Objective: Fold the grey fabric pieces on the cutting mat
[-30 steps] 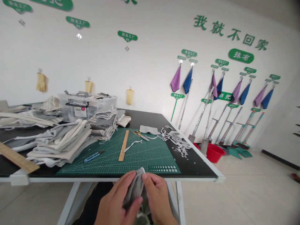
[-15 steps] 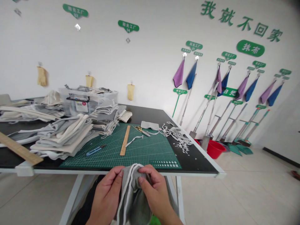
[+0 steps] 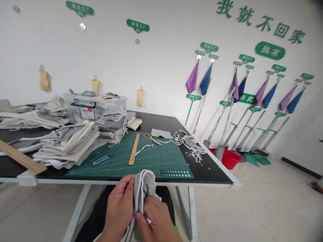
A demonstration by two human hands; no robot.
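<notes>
A grey cloth with white edging (image 3: 147, 179) is held up just off the table's front edge. My left hand (image 3: 121, 205) pinches its left side between thumb and fingers. Lower on the right side, my right hand (image 3: 155, 218) is closed on the same cloth, its fingertips partly hidden in the folds. Beyond the hands lies a green cutting mat (image 3: 161, 158) with a wooden ruler (image 3: 134, 149), a blue cutter (image 3: 101, 160), scissors (image 3: 153, 139) and a white strip (image 3: 143, 148) on it.
Folded cloth stacks (image 3: 68, 144) and a clear bin (image 3: 83, 111) stand at the left, near a second ruler (image 3: 21, 157). Scraps (image 3: 193, 148) lie along the table's right side. A red basin (image 3: 230, 159) and mops stand by the wall.
My right hand has moved down and slightly left along the cloth, and its fingers now reach into the folds. The top of the cloth is bunched narrower and sits a little higher.
</notes>
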